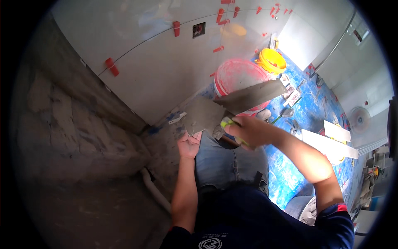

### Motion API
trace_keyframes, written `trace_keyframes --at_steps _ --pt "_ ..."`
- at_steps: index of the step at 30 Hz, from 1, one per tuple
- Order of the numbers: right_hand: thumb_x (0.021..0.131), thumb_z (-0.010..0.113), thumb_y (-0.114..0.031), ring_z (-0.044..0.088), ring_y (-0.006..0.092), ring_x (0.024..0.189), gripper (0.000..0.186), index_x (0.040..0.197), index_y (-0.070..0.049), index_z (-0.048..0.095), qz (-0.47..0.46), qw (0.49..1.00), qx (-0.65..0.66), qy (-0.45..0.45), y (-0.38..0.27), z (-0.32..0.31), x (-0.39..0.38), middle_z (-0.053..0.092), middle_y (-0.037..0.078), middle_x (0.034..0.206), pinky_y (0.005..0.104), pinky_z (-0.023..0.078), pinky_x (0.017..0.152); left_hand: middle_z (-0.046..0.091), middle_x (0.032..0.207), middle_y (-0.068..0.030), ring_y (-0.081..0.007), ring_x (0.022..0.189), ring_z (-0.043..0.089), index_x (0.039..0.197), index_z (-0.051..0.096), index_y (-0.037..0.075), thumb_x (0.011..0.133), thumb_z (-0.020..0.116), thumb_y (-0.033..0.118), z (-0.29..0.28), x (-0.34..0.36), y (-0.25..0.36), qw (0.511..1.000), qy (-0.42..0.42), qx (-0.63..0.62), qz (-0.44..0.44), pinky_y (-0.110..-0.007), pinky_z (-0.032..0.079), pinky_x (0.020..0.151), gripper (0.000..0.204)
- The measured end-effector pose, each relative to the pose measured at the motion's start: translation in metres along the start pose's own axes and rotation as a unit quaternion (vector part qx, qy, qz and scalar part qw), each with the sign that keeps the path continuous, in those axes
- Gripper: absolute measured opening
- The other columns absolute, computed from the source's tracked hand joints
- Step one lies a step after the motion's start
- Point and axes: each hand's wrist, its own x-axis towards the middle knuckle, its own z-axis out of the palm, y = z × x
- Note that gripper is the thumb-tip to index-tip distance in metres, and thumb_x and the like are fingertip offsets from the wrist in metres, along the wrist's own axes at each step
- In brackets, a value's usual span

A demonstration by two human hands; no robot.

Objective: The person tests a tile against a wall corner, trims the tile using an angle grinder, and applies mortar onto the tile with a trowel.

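Observation:
My left hand [189, 145] is turned palm up, gripping the near edge of a flat tile piece [203, 115] spread with grey mortar. My right hand [248, 132] is wrapped round the yellow-green handle of a trowel [251, 98]. Its long blade, coated in grey mortar, reaches away to the right beyond the tile piece. The trowel's near end is close to the tile's right side; I cannot tell whether they touch. A small white strip with holes [177, 118] shows at the tile's left edge.
A red-rimmed bucket [240, 74] stands behind the trowel, with a yellow bucket [272, 61] farther back. Red wedges [111, 67] sit along the wall tile joints. White tile strips [327, 145] lie on the right, over blue floor sheeting [286, 166]. A pipe [154, 189] runs at lower left.

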Motion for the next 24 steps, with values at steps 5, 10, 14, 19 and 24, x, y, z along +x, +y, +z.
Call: trace_keyframes --at_steps 5,10,14,19,24 --pt "0.096 0.054 -0.04 0.059 0.017 0.052 0.042 0.095 0.001 0.063 0.015 0.993 -0.115 -0.01 -0.016 -0.035 0.049 0.06 0.007 0.067 0.0315 0.049 0.049 0.055 0.141 -0.0126 -0.0276 0.134 0.048 0.137 0.05 -0.002 0.093 0.054 0.012 0.017 -0.009 0.005 0.991 0.113 0.028 0.068 -0.043 0.031 0.119 0.046" --pt "0.092 0.059 -0.039 0.066 0.0224 0.059 0.041 0.098 0.0 0.068 0.003 0.965 -0.253 0.068 -0.01 -0.065 0.062 0.066 0.013 0.069 0.0357 0.052 0.059 0.05 0.146 -0.0139 -0.0292 0.138 0.044 0.142 0.045 -0.002 0.092 0.053 0.01 0.02 -0.009 0.005 0.992 0.099 0.035 0.069 -0.043 0.027 0.121 0.052" --pt "0.092 0.06 -0.039 0.067 0.0246 0.06 0.041 0.101 0.0 0.069 -0.144 0.853 -0.441 0.237 0.031 -0.067 0.073 0.067 0.016 0.071 0.0369 0.052 0.06 0.048 0.147 -0.0143 -0.0295 0.138 0.043 0.142 0.044 -0.002 0.093 0.052 0.01 0.022 -0.012 0.003 0.995 0.08 0.026 0.057 -0.044 0.027 0.121 0.052" --pt "0.092 0.063 -0.04 0.064 0.0205 0.055 0.04 0.099 -0.001 0.07 -0.088 0.909 -0.355 0.2 -0.007 -0.053 0.046 0.066 0.014 0.072 0.0346 0.051 0.056 0.052 0.143 -0.0154 -0.0304 0.135 0.046 0.139 0.047 -0.003 0.093 0.053 0.009 0.015 -0.019 0.018 0.989 0.123 0.034 0.08 -0.045 0.029 0.12 0.047" --pt "0.096 0.061 -0.033 0.056 0.013 0.05 0.033 0.094 -0.002 0.068 -0.001 0.993 -0.105 0.048 -0.045 -0.039 0.022 0.061 0.006 0.068 0.0285 0.045 0.045 0.053 0.142 -0.0131 -0.0292 0.134 0.047 0.139 0.047 -0.002 0.095 0.052 0.012 0.009 -0.018 0.021 0.99 0.104 0.056 0.074 -0.044 0.03 0.119 0.046"
